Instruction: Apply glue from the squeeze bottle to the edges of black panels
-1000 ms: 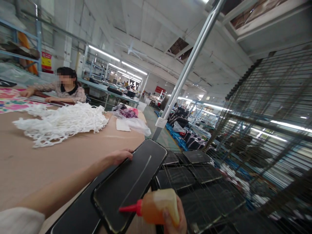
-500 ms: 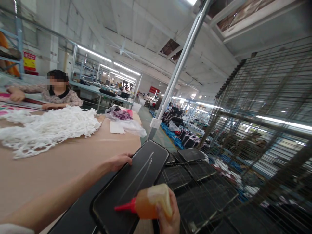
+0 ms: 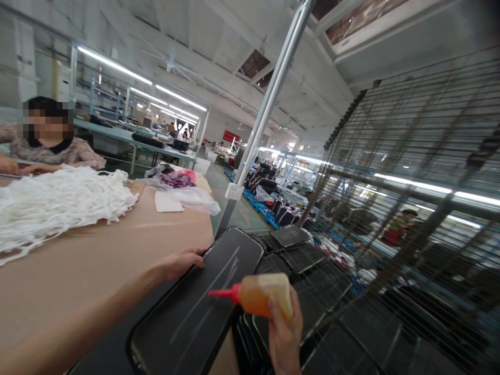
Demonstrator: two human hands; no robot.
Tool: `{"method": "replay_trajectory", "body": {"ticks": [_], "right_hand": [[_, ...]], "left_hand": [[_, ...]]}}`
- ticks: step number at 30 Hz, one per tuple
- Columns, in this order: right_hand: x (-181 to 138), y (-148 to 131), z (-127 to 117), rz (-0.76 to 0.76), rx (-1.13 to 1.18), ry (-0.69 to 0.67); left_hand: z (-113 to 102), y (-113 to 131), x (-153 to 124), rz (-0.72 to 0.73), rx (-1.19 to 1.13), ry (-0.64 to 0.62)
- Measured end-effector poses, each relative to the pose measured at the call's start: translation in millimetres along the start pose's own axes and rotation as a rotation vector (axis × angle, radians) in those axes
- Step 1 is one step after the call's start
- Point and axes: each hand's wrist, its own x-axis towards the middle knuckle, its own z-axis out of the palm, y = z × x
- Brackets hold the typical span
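A long black panel [image 3: 183, 333] with rounded corners and a raised rim lies tilted in front of me, with pale wet-looking streaks along its face. My left hand [image 3: 183, 262] is closed on its left edge near the far end, the thumb on top and the other fingers hidden. In my right hand [image 3: 286, 325] is a squeeze bottle [image 3: 258, 295] of amber liquid, held on its side. The bottle's red nozzle points left, over the middle of the panel; whether the tip touches the surface I cannot tell.
White net-like fabric strips [image 3: 62, 205] are heaped on the brown table [image 3: 148, 234], where a person sits across on the left. A metal pole [image 3: 261, 125] rises beyond the panel. More black panels [image 3: 304, 258] lie on a wire rack [image 3: 410, 151] at right.
The bottle has moved up along the panel, away from its near end, and more pale streaks show on the panel. My left hand keeps its hold. The view has turned right.
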Motion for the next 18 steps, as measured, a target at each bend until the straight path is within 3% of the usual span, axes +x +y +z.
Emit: {"method": "replay_trajectory", "body": {"ticks": [2,4,6,8,10,13,15,18], "right_hand": [[20.6,-7.8,-0.6,-0.057,-0.027,0.141],[30.3,-11.8,-3.5,-0.085,-0.051,0.196],[22.1,-9.2,-4.6,-0.063,-0.063,0.15],[5.4,-3.0,-4.2,0.047,0.014,-0.094],[-3.7,-1.0,-8.6,0.034,0.126,-0.135],[11.1,-14.9,-39.8,0.062,0.301,0.127],[29.5,-29.5,-77.3,0.075,0.396,0.41],[41.9,-43.1,-140.2,0.056,0.356,0.714]], "left_hand": [[7.2,-0.2,2.5,-0.012,0.012,-0.065],[11.3,-3.0,9.4,-0.021,0.016,-0.104],[11.0,-7.7,22.8,-0.023,0.028,-0.073],[7.8,-11.7,40.7,-0.023,0.047,0.025],[3.9,-13.3,58.7,-0.028,0.068,0.107],[0.8,-12.3,80.7,-0.013,0.108,0.096],[3.6,-12.3,94.9,0.026,0.127,0.042],[21.8,-14.7,123.8,0.041,0.147,-0.016]]}}
